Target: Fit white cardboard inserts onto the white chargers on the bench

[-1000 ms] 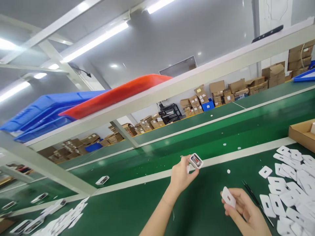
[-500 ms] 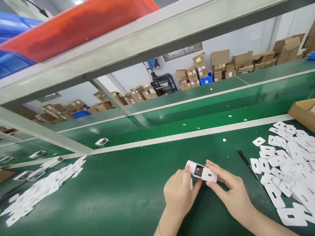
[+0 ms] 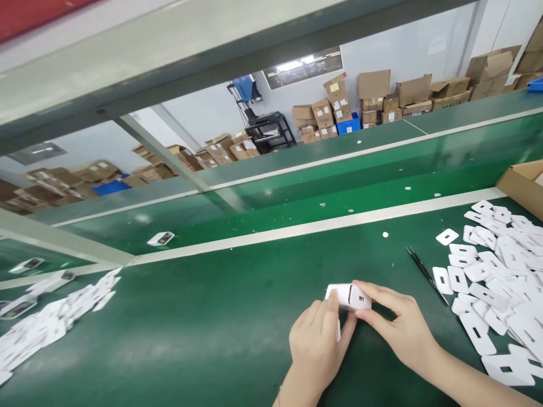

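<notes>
Over the green bench, my left hand [image 3: 314,342] is closed around a white plastic housing [image 3: 343,290]. My right hand [image 3: 402,323] pinches a white cover plate [image 3: 362,301] with a small rectangular window between thumb and fingers. The plate sits against the housing's right end, covering most of its opening; a thin dark gap shows between the two. Another thin white edge [image 3: 338,331] sticks out beneath my left hand; what it belongs to is hidden. Black tweezers [image 3: 426,275] lie to the right of my right hand.
A large heap of white cover plates [image 3: 504,277] spreads at the right, near a cardboard box [image 3: 520,187]. More white plates [image 3: 55,322] are piled at the left. A white device [image 3: 161,238] rests on the green belt past the pale rail [image 3: 297,230]. A shelf beam crosses overhead.
The cover plate has moved over the housing's opening, where dark and red inner parts showed before. My view has shifted right and slightly down.
</notes>
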A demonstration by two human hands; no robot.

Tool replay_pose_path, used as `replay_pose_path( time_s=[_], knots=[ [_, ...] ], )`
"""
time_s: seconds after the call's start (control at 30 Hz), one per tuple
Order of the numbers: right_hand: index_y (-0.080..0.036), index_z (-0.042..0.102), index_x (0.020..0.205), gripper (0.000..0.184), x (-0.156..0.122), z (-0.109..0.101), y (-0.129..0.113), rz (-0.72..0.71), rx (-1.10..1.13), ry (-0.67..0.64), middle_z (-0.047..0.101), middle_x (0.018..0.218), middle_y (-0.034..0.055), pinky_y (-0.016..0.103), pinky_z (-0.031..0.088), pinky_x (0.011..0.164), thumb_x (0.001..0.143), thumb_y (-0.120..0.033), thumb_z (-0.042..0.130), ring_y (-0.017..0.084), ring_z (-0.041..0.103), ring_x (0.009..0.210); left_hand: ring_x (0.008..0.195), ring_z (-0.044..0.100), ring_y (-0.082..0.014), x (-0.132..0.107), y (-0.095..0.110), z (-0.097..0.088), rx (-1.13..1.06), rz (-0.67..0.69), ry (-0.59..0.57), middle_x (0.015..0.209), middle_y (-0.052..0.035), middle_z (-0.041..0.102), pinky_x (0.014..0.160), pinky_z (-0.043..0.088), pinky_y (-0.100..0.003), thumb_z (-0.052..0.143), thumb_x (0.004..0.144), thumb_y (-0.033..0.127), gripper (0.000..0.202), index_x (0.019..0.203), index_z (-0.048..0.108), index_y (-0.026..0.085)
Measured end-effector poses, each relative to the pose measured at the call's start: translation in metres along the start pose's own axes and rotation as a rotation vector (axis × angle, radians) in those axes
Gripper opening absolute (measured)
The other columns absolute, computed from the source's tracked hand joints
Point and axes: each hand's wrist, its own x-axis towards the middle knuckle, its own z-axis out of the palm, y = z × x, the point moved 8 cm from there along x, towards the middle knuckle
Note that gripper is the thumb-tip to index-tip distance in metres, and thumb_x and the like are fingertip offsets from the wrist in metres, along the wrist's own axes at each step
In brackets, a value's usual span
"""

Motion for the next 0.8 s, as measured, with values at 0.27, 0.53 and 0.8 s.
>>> replay_pose_path(
  time_s=[0.27,0.53,0.8],
  knots=[
    [-0.022,0.054,0.132,0.041,-0.01,-0.002,-0.027,-0.498,-0.506,-0.001,0.069,0.117,0.0055,0.033,0.058,0.092,0.094,-0.011,0.048,0.019,0.065,0.109,0.049,0.037,-0.0068,-0.034,-0.053,0.06,-1.021,-0.987,-0.448,0.08,0.0006,0.058,0.047,0.03,-0.021,0.061,0.08,0.045,0.04,0.111,0.052,0.021],
    [-0.009,0.053,0.132,0.042,-0.021,0.011,-0.027,-0.708,-0.73,-0.085,0.065,0.124,0.011,0.036,0.052,0.102,0.091,-0.001,0.048,0.023,0.057,0.121,0.044,0.018,-0.0025,-0.03,-0.04,0.065,-1.11,-1.16,-0.471,0.092,-0.0088,0.072,0.046,0.015,-0.022,0.071,0.067,0.037,0.044,0.104,0.056,0.017],
    [-0.028,0.057,0.131,0.042,-0.008,0.002,-0.025,-0.418,-0.456,-0.15,0.063,0.128,0.0041,0.041,0.049,0.104,0.093,-0.012,0.051,0.023,0.054,0.124,0.042,0.022,-0.0014,-0.03,-0.043,0.061,-1.176,-1.174,-0.366,0.094,-0.0095,0.072,0.043,0.017,-0.022,0.076,0.066,0.037,0.039,0.095,0.062,0.016]
  ],
)
